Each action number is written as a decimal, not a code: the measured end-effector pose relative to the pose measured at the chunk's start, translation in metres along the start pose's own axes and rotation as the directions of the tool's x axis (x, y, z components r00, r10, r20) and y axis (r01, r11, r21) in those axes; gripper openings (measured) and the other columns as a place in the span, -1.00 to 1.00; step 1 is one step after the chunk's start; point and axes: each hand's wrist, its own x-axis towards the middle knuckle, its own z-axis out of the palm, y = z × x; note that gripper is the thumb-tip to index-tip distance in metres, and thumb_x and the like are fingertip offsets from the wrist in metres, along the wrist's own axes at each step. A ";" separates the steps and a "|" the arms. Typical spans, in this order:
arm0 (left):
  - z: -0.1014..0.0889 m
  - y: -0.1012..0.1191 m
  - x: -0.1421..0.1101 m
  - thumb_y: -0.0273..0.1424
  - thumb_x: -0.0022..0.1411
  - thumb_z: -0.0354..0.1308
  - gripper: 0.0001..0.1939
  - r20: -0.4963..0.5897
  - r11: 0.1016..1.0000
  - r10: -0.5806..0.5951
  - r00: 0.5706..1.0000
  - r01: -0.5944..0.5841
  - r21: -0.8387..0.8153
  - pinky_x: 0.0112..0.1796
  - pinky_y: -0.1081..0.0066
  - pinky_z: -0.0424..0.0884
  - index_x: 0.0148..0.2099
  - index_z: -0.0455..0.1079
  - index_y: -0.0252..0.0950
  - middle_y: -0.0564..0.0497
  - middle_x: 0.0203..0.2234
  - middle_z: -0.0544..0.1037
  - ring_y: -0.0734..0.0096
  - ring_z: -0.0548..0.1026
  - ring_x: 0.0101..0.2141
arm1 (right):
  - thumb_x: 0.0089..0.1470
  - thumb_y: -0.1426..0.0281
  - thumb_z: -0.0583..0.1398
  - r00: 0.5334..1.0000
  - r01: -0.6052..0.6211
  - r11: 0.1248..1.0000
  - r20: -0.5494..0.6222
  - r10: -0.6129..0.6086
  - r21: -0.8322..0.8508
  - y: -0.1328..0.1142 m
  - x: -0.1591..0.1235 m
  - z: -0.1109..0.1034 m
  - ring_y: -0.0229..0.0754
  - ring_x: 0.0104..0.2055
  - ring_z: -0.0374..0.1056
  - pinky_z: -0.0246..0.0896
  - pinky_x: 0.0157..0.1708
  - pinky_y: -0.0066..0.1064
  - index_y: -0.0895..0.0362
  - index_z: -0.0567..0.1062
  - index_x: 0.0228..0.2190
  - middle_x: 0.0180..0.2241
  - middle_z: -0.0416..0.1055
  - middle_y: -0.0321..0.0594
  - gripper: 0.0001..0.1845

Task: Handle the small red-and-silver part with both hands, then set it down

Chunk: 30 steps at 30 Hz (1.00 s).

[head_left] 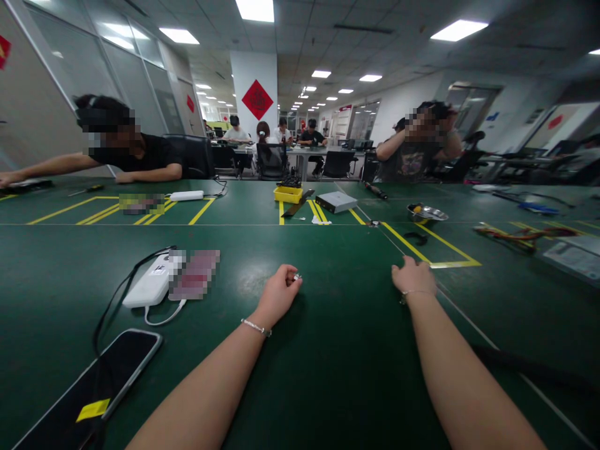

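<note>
We can read no text; marks on the red sign (257, 100) on the pillar (238, 69) and white power bank (145, 287) are too blurred.

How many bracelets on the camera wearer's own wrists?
2. One silver bracelet is around the wrist of the left hand; a thinner one is around the wrist of the right hand. No more show on either arm.

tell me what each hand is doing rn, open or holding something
Left hand: closed, pinching a small piece.
Right hand: cannot tell if open or closed; no held thing visible.
</note>
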 end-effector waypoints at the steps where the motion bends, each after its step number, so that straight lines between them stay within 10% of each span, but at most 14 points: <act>1: 0.000 0.001 0.000 -0.34 0.05 0.03 -0.80 0.001 1.000 -0.001 1.000 0.001 0.002 -0.41 0.50 0.29 -0.22 0.23 -0.24 0.09 -0.48 0.45 0.51 0.41 -0.45 | -0.04 0.17 -0.02 0.999 -0.041 0.999 0.030 0.041 -0.015 0.009 0.007 0.003 0.11 -0.08 0.18 0.14 -0.23 -0.15 0.13 0.19 -0.01 -0.10 0.11 0.11 -0.46; 22: -0.002 0.001 -0.003 -0.34 0.06 0.01 -0.79 0.031 1.000 0.000 1.000 0.000 0.009 -0.41 0.49 0.29 -0.21 0.22 -0.25 0.09 -0.49 0.45 0.51 0.41 -0.46 | -0.10 0.53 -0.02 0.963 0.267 0.961 0.073 -0.261 -0.076 0.008 0.018 0.023 -0.04 -0.20 0.26 0.16 -0.27 -0.26 0.22 0.46 -0.28 -0.27 0.33 0.04 -0.65; 26: -0.001 -0.001 -0.002 -0.34 0.07 0.00 -0.79 0.037 1.000 0.005 0.999 -0.005 0.000 -0.40 0.48 0.29 -0.20 0.21 -0.25 0.09 -0.48 0.45 0.51 0.42 -0.45 | -0.09 0.49 0.01 0.957 0.281 0.943 0.023 -0.289 0.178 -0.004 0.010 0.020 -0.10 -0.27 0.30 0.17 -0.28 -0.26 0.15 0.46 -0.37 -0.30 0.37 -0.07 -0.74; 30: 0.001 -0.002 -0.002 -0.37 0.07 -0.01 -0.80 0.054 1.000 0.001 0.999 0.000 -0.013 -0.38 0.48 0.28 -0.19 0.20 -0.24 0.08 -0.45 0.44 0.50 0.43 -0.41 | -0.11 0.45 0.10 0.906 0.227 0.728 0.134 -0.401 0.647 -0.038 -0.018 0.020 -0.24 -0.42 0.31 0.21 -0.36 -0.34 0.15 0.42 -0.41 -0.45 0.39 -0.20 -0.85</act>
